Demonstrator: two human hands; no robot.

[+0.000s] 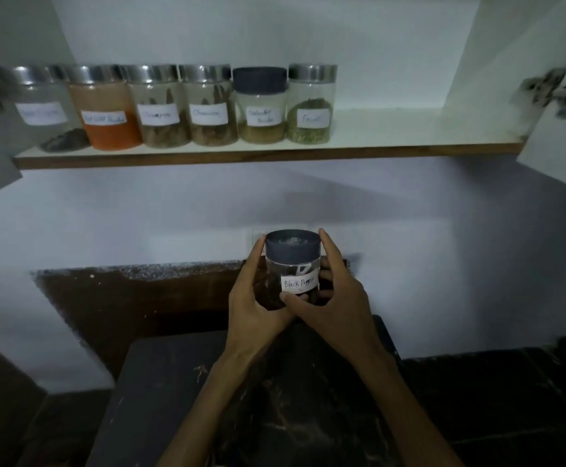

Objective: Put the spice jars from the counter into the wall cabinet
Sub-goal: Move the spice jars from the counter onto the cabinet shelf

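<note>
Dim room with a pale wall (140, 224) and a dark speckled desk (477, 399) below. Both hands close their grip around a clear jar (291, 264) labelled "Black Pepper", held upright above the desk: left hand (254, 301) and right hand (338, 301) on its sides. Above, the open cabinet's shelf (409, 143) carries a row of six jars (187, 106), with its right part bare.
</note>
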